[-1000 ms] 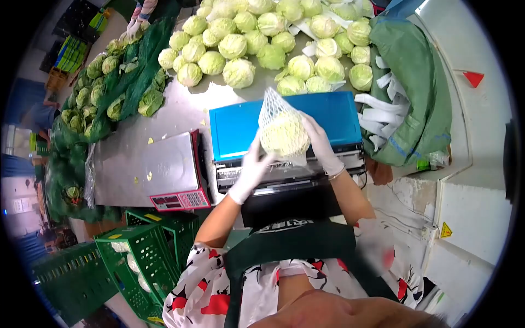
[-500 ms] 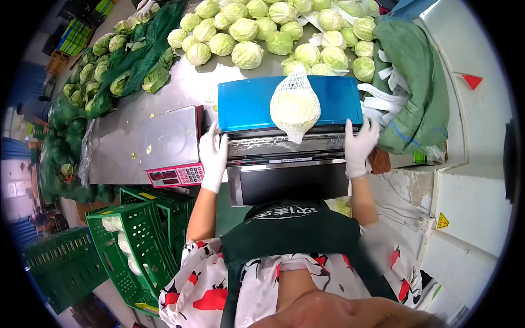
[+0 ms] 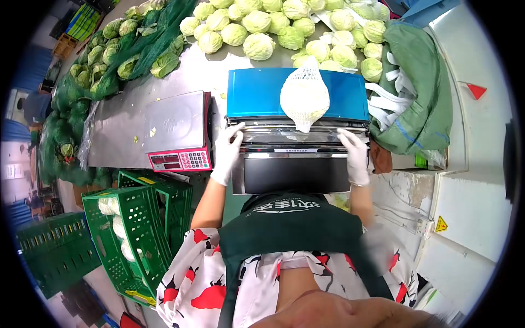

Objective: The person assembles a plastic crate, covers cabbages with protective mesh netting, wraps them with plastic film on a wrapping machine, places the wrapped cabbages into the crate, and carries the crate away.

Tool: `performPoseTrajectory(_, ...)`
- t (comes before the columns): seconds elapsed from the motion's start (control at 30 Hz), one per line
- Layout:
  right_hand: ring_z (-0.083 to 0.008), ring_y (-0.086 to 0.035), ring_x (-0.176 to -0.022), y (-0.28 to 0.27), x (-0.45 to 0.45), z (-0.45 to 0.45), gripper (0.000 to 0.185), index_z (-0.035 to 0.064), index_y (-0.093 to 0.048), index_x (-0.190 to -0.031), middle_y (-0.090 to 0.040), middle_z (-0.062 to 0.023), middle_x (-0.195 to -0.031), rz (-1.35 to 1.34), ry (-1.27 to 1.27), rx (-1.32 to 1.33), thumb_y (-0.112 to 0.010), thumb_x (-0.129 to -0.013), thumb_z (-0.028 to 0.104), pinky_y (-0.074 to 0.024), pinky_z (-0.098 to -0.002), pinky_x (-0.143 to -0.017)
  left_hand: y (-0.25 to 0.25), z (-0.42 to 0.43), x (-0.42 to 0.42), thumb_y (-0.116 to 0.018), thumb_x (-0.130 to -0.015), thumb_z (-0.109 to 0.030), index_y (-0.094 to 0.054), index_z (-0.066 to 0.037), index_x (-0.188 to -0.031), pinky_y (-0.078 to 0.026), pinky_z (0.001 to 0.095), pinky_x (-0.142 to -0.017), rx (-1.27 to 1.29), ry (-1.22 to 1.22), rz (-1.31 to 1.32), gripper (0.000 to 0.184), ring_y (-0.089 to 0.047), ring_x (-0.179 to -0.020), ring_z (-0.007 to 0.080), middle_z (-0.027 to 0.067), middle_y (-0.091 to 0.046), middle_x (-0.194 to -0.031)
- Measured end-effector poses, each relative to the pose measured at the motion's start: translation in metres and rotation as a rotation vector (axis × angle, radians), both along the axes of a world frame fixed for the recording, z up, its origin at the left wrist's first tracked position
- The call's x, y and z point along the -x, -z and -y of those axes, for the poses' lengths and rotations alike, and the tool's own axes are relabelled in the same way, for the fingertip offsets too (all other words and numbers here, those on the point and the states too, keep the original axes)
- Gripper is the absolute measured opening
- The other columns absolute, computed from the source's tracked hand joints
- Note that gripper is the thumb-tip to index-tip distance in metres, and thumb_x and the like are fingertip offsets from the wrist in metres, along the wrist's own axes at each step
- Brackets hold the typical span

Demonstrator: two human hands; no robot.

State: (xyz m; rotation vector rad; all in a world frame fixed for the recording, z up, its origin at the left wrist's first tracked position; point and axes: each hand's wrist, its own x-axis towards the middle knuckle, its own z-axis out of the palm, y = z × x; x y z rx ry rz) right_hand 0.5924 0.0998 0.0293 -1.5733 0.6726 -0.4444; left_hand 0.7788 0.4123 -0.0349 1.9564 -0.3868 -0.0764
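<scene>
A wrapping machine with a blue top [image 3: 254,93] stands in front of me. A pale cabbage in a white foam net [image 3: 304,98] rests on that top, its lower tip hanging over the front edge. Clear plastic film [image 3: 292,134] stretches across the rollers below it. My left hand [image 3: 227,156], in a white glove, has its fingertips closed at the film's left end. At the right end, my gloved right hand [image 3: 355,158] pinches the film too. The black plate [image 3: 295,175] of the machine lies between my wrists, nearest my apron.
A scale [image 3: 176,128] with a red keypad stands to the left. Many loose cabbages [image 3: 257,46] cover the table's far side. Green crates [image 3: 131,235] holding netted cabbages stand at lower left. A green sack [image 3: 418,93] with white foam nets is at right.
Both hands have come from the sides of the blue top inward and toward me, onto the film. The fingers, spread before, are now drawn together. The view has shifted slightly.
</scene>
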Motion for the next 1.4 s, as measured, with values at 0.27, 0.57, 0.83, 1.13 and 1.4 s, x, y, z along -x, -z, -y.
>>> performPoseTrajectory(0.27, -0.0233, -0.057, -0.085, -0.120, 0.077, 0.027, 0.013, -0.0080, -0.069, -0.092, -0.066, -0.0104, -0.087, 0.288, -0.502, -0.196, -0.063, -0.085, 0.001, -0.0438, -0.0471, -0.098, -0.128, -0.050, 0.020, -0.069, -0.086, -0.009, -0.074, 0.000, -0.085, -0.047, 0.0390, -0.091, 0.625, 0.565, -0.367, 0.011, -0.057, -0.083, 0.0189, 0.0074, -0.059, -0.086)
performPoseTrajectory(0.57, -0.0293, -0.020, -0.148, -0.051, -0.135, 0.074, 0.118, -0.0014, -0.028, -0.151, -0.025, -0.0212, -0.157, -0.076, -0.746, 0.871, -0.093, -0.058, 0.030, -0.0160, -0.0383, -0.121, -0.077, 0.114, -0.101, -0.088, -0.059, -0.053, -0.004, 0.003, -0.154, -0.008, 0.0463, -0.122, -0.204, 0.835, 0.495, 0.139, -0.005, -0.149, 0.0420, 0.0290, -0.006, -0.160)
performPoseTrajectory(0.83, -0.0181, -0.050, -0.126, -0.001, -0.155, 0.054, 0.079, -0.0040, -0.037, -0.145, -0.052, -0.0126, -0.137, 0.113, -0.624, 0.072, -0.077, -0.085, 0.027, -0.0401, -0.0319, -0.107, -0.053, 0.146, -0.104, -0.088, -0.069, -0.019, -0.022, -0.001, -0.153, -0.029, 0.0352, -0.116, 0.318, 0.864, -0.390, 0.108, -0.040, -0.136, 0.0218, 0.0127, -0.041, -0.149)
performPoseTrajectory(1.13, -0.0148, -0.054, -0.118, -0.054, -0.023, -0.039, 0.067, -0.0024, -0.051, -0.138, -0.059, -0.0090, -0.130, -0.267, -0.371, -0.577, -0.045, -0.101, 0.053, -0.0407, -0.0285, -0.102, -0.081, 0.054, 0.026, -0.062, -0.096, -0.032, -0.023, -0.005, -0.154, -0.034, 0.0383, -0.113, 0.347, 0.776, -0.924, 0.075, -0.039, -0.137, 0.0235, 0.0126, -0.040, -0.149)
performPoseTrajectory(1.4, -0.0200, -0.051, -0.126, -0.016, 0.056, -0.081, 0.074, 0.0030, -0.043, -0.145, -0.056, -0.0108, -0.136, -0.474, -0.319, -0.843, -0.042, -0.099, 0.061, -0.0412, -0.0315, -0.105, -0.035, 0.014, 0.095, -0.050, -0.097, -0.057, -0.020, -0.012, -0.155, -0.045, 0.0449, -0.102, 0.259, 0.853, -1.518, 0.079, -0.044, -0.135, 0.0257, 0.0119, -0.039, -0.151)
